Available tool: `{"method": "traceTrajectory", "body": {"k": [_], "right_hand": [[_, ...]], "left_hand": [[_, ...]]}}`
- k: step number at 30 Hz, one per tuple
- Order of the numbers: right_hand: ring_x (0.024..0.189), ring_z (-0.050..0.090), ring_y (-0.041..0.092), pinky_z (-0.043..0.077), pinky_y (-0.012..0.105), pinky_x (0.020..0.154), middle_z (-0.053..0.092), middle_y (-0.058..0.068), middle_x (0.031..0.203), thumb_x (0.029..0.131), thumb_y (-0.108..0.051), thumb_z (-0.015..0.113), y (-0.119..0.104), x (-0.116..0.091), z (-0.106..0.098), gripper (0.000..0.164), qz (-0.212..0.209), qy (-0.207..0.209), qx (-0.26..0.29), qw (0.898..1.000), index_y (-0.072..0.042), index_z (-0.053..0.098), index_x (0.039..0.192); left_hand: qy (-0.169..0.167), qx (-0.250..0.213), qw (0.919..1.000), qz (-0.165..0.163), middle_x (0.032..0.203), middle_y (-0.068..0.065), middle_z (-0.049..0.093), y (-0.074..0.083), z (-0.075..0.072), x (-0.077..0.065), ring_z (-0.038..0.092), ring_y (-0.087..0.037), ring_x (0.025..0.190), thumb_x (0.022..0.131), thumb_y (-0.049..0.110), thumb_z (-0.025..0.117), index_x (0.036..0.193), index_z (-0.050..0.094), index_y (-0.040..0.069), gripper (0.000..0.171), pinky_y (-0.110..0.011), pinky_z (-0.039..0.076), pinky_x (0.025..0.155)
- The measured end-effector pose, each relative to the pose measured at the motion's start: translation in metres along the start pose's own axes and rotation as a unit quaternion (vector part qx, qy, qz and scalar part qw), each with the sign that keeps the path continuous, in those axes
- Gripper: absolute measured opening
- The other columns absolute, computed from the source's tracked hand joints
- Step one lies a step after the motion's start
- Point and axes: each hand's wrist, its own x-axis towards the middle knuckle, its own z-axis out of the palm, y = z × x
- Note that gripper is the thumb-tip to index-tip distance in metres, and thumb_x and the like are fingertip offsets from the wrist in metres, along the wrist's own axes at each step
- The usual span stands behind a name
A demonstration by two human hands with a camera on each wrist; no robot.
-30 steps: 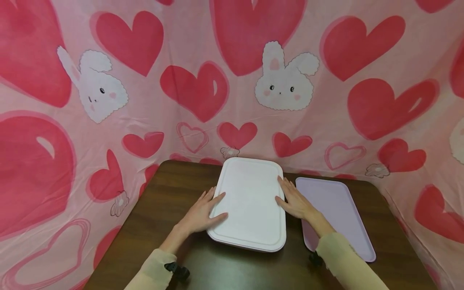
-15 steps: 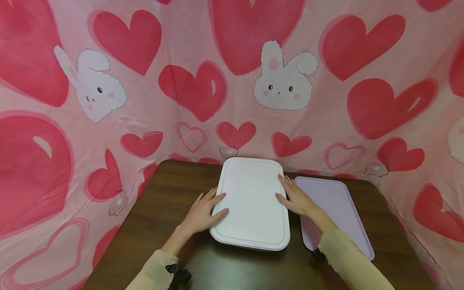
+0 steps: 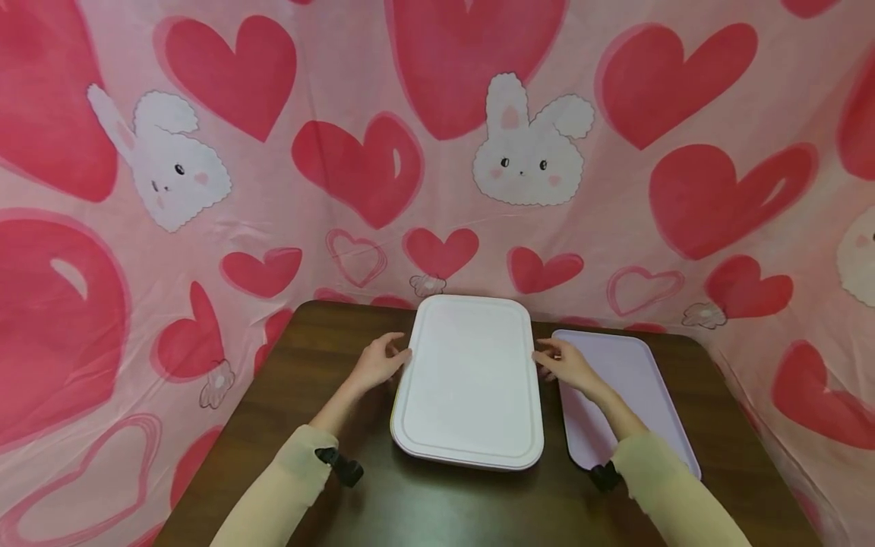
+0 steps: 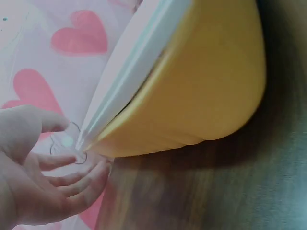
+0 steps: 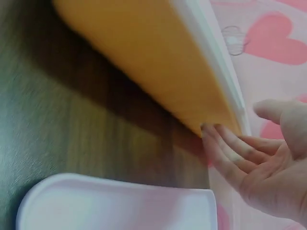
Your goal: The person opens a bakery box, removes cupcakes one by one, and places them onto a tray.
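A white lid [image 3: 472, 380] covers a yellow box [image 4: 206, 86] on the table. In the left wrist view a dark gap shows between part of the lid's edge and the box's rim. My left hand [image 3: 381, 360] is at the box's left side, fingers loosely bent, thumb apart from the lid; whether its fingertips touch the box cannot be told. On the opposite side, my right hand [image 3: 566, 363] has its fingertips against the yellow wall, low beside the lid, with its thumb free in the right wrist view. The box's contents are hidden.
A lilac tray [image 3: 639, 387] lies on the brown wooden table [image 3: 328, 334] to the right, partly under my right forearm. Behind the table hangs a pink cloth [image 3: 451, 205] printed with hearts and rabbits.
Both hands have come off the lid's top surface and now sit at the sides of the box, with fingers lower and more bent. Earlier the lid and box shifted slightly to the right.
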Motion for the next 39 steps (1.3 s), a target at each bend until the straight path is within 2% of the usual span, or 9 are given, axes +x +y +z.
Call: {"method": "traceTrajectory", "body": {"k": [2,4,8,10,18,24,29,35,39], "right_hand": [[0.077,0.08,0.018,0.071,0.04,0.073,0.077,0.035,0.109,0.111,-0.009,0.058,-0.004,-0.001,-0.004,0.056,0.037,-0.031,0.055,0.997,0.028,0.042,0.15],[0.076,0.079,0.013,0.071,0.041,0.074,0.078,0.028,0.104,0.112,-0.011,0.056,-0.007,-0.002,-0.007,0.056,0.072,-0.051,0.096,0.991,0.029,0.042,0.149],[0.078,0.077,0.01,0.071,0.038,0.076,0.078,0.009,0.097,0.114,-0.016,0.055,-0.01,-0.002,-0.009,0.056,0.114,-0.072,0.124,0.983,0.027,0.045,0.148],[0.081,0.077,0.011,0.071,0.039,0.078,0.077,0.008,0.1,0.115,-0.018,0.054,-0.01,-0.003,-0.009,0.055,0.125,-0.076,0.13,0.981,0.026,0.046,0.148],[0.088,0.076,0.013,0.071,0.04,0.086,0.076,0.016,0.113,0.116,-0.017,0.049,-0.017,-0.008,-0.011,0.052,0.132,-0.083,0.133,0.979,0.025,0.048,0.146],[0.095,0.075,0.006,0.067,0.032,0.095,0.079,0.006,0.113,0.114,-0.009,0.05,-0.022,-0.01,-0.014,0.051,0.104,-0.092,0.164,0.977,0.029,0.043,0.147],[0.096,0.076,0.005,0.065,0.025,0.094,0.079,-0.001,0.11,0.114,-0.006,0.046,-0.02,-0.012,-0.017,0.053,0.097,-0.102,0.211,0.967,0.031,0.035,0.151],[0.102,0.077,0.008,0.066,0.026,0.097,0.077,-0.002,0.113,0.114,-0.006,0.044,-0.017,-0.011,-0.017,0.057,0.125,-0.114,0.272,0.947,0.026,0.029,0.158],[0.107,0.076,0.007,0.065,0.026,0.099,0.077,-0.006,0.115,0.115,-0.006,0.046,-0.013,-0.011,-0.016,0.062,0.118,-0.125,0.304,0.937,0.022,0.02,0.164]], "left_hand": [[-0.031,-0.029,0.9965,-0.073,0.111,-0.025,0.073,0.024,-0.007,-0.008,0.072,-0.026,0.079,0.107,0.026,0.067,0.155,0.054,-0.004,0.058,-0.045,0.068,0.066],[-0.051,-0.048,0.9914,-0.11,0.119,-0.027,0.071,0.034,-0.011,-0.009,0.072,-0.026,0.087,0.108,0.024,0.065,0.158,0.052,-0.004,0.059,-0.046,0.07,0.071],[-0.086,-0.083,0.9836,-0.135,0.12,-0.024,0.069,0.033,-0.016,-0.004,0.069,-0.023,0.089,0.11,0.025,0.062,0.16,0.048,-0.005,0.06,-0.041,0.07,0.071],[-0.096,-0.094,0.9806,-0.143,0.113,-0.019,0.069,0.034,-0.017,-0.003,0.068,-0.021,0.085,0.11,0.025,0.061,0.161,0.046,-0.006,0.061,-0.036,0.069,0.068],[-0.116,-0.069,0.9806,-0.142,0.091,-0.009,0.065,0.043,-0.014,-0.006,0.062,-0.015,0.064,0.11,0.024,0.062,0.155,0.05,-0.008,0.056,-0.031,0.065,0.058],[-0.104,-0.04,0.9847,-0.134,0.083,-0.006,0.062,0.043,-0.01,-0.005,0.063,-0.013,0.062,0.106,0.021,0.069,0.153,0.052,-0.008,0.058,-0.033,0.065,0.057],[-0.101,-0.039,0.9859,-0.128,0.089,-0.01,0.063,0.043,-0.009,-0.005,0.064,-0.014,0.065,0.103,0.017,0.072,0.152,0.05,-0.011,0.061,-0.034,0.065,0.057],[-0.111,-0.073,0.9827,-0.129,0.09,-0.01,0.066,0.035,-0.012,-0.003,0.068,-0.013,0.069,0.105,0.016,0.069,0.157,0.046,-0.013,0.064,-0.039,0.068,0.067],[-0.123,-0.086,0.9802,-0.129,0.093,-0.012,0.067,0.031,-0.017,-0.004,0.069,-0.013,0.069,0.106,0.017,0.068,0.161,0.041,-0.012,0.067,-0.038,0.068,0.064]]}}
